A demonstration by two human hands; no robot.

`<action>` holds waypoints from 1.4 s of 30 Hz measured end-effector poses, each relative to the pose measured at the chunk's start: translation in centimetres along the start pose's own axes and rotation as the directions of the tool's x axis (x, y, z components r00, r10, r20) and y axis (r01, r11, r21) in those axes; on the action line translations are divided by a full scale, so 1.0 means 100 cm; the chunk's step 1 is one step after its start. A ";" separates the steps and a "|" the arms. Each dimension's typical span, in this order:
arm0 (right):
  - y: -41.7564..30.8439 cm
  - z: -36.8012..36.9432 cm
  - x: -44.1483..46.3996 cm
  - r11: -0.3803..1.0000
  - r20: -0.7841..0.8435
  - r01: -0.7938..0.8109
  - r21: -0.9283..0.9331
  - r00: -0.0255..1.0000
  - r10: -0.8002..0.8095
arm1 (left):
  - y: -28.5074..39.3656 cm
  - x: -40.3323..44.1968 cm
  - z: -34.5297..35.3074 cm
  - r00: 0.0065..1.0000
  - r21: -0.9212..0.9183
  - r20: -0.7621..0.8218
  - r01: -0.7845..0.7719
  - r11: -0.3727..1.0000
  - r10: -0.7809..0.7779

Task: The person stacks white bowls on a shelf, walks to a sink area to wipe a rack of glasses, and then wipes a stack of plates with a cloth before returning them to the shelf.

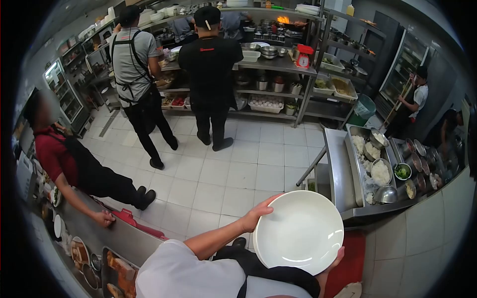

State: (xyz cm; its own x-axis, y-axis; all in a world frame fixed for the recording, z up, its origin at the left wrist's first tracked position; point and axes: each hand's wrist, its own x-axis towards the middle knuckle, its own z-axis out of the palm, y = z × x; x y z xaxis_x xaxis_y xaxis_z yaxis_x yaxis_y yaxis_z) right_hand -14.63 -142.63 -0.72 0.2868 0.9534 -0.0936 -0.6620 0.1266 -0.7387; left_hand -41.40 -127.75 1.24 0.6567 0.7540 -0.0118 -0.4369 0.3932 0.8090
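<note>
A small stack of round white plates (299,231) is held in front of my body, the top one facing up with light glinting on it. At the stack's upper left edge, my left hand (257,217) grips the rim, thumb over the top and the other fingers underneath. On the lower right side, my right hand (338,260) supports the plates, with most of its fingers hidden beneath them. How many plates are in the stack cannot be made out.
To the right, a steel counter (343,171) carries a tray of rice bowls (381,171) and greens. A worker in a red shirt (54,156) leans on the left counter (124,233). Two people (209,64) stand at the rear shelves. A red mat (348,268) lies beside me on the tiled floor.
</note>
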 end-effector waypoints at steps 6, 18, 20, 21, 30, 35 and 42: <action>-0.016 -0.010 0.016 0.991 0.043 -0.045 -0.126 0.998 0.050 | -0.001 -0.007 0.017 0.994 0.054 -0.101 -0.046 0.997 0.052; 0.013 0.019 0.075 0.967 0.202 -0.103 -0.234 0.968 0.152 | 0.025 -0.044 0.000 0.917 0.079 -0.329 -0.212 0.974 0.226; 0.039 0.027 0.095 0.958 0.230 -0.096 -0.272 0.960 0.161 | 0.035 -0.052 -0.028 0.900 0.049 -0.346 -0.266 0.963 0.266; 0.060 0.026 0.111 0.957 0.229 -0.111 -0.267 0.958 0.175 | 0.040 -0.057 -0.045 0.890 0.031 -0.356 -0.293 0.956 0.284; 0.216 0.201 0.209 0.919 0.416 -0.350 -0.182 0.819 0.395 | 0.145 -0.113 -0.245 0.776 0.029 -0.481 -0.449 0.893 0.407; 0.293 0.338 0.248 0.924 0.520 -0.323 -0.204 0.764 0.382 | 0.222 -0.153 -0.328 0.667 0.049 -0.605 -0.515 0.856 0.436; 0.397 0.510 0.296 0.922 0.615 -0.294 -0.253 0.687 0.388 | 0.310 -0.194 -0.415 0.428 0.197 -0.769 -0.549 0.812 0.475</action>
State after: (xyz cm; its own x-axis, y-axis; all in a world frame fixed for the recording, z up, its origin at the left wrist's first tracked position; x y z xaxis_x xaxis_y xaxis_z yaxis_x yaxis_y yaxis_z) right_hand -67.66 -95.39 1.22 -0.4850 0.8725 0.0595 -0.5192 -0.2325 -0.8225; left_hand -93.19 -108.29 2.14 -0.3992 0.9140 -0.0723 -0.5947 -0.1981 0.7791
